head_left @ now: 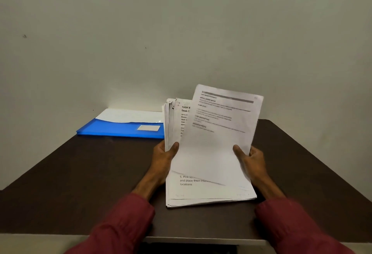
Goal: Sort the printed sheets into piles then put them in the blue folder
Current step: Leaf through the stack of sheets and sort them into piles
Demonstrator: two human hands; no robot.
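Observation:
My left hand (164,159) grips a thick stack of printed sheets (175,125) held upright, thumb on the front page. My right hand (251,160) pinches a single printed sheet (219,133) by its right edge, tilted and lifted in front of the stack. The lower edges of the papers (209,197) rest on the dark table. The blue folder (120,130) lies flat at the back left of the table, with a white label and a pale sheet showing at its top.
The dark brown table (90,173) stands against a plain pale wall. Its front edge runs just below my red sleeves, and its right corner is cut at an angle.

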